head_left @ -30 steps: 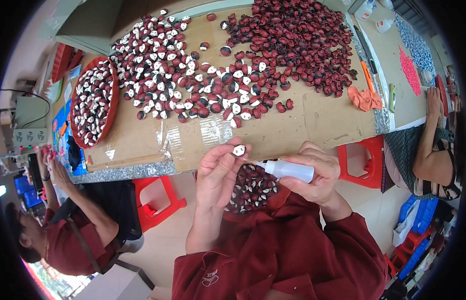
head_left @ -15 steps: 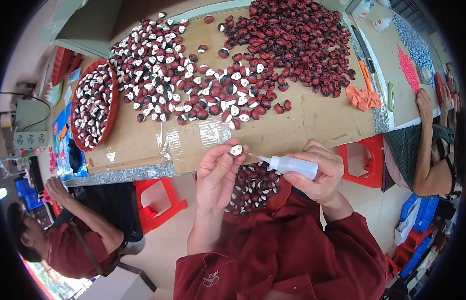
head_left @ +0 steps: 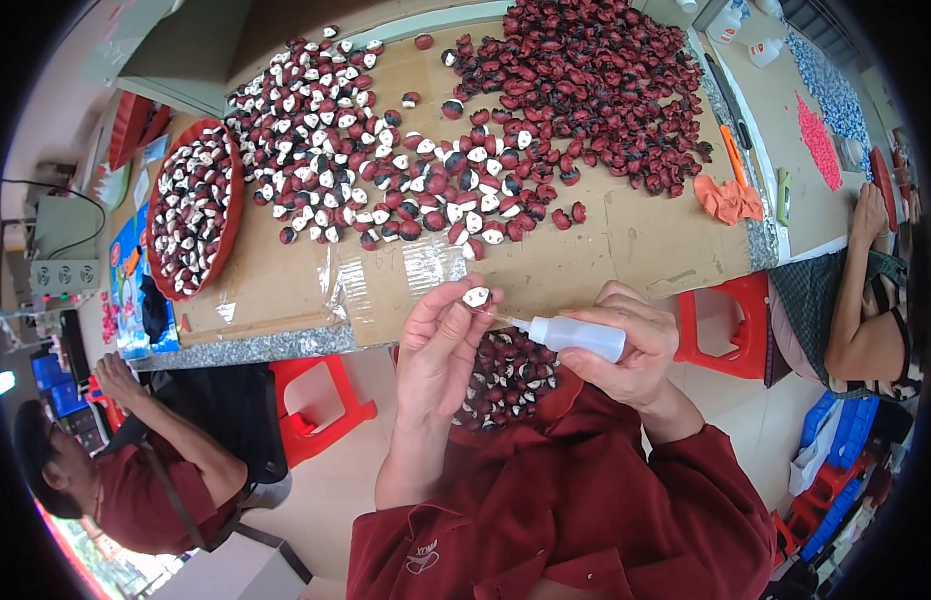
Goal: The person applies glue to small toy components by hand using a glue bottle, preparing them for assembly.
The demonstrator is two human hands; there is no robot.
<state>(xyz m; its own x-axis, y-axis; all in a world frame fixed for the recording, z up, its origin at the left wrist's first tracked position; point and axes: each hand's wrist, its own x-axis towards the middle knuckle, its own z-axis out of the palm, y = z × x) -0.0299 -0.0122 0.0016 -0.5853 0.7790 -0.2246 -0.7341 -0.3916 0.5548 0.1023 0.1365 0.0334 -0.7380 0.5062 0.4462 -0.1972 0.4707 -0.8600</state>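
Between the thumb and fingertips of my left hand [head_left: 434, 350] is a small dark red piece with a white face [head_left: 476, 297], the white side showing. My right hand [head_left: 641, 345] is wrapped round a translucent squeeze bottle [head_left: 584, 337] with a thin needle nozzle. The bottle lies nearly level and its needle points left, reaching to the piece or just beside it; whether it touches, I cannot tell. Below both hands, over my lap, a red tray [head_left: 558, 400] holds many similar red, black and white pieces, partly hidden by my hands and sleeve.
Ahead, a cardboard-covered table [head_left: 676, 240] bears loose red-and-white pieces [head_left: 321, 150] and a heap of dark red shells [head_left: 606, 90]. A red scalloped tray [head_left: 236, 190] of pieces stands left. Orange cloth [head_left: 728, 200] lies right. Co-workers sit at both sides, near red stools [head_left: 321, 405].
The bottle in my right hand has shifted slightly left, its needle closer to the piece. My left hand keeps its pinch. The right-hand co-worker's hand has moved beside a red tray.
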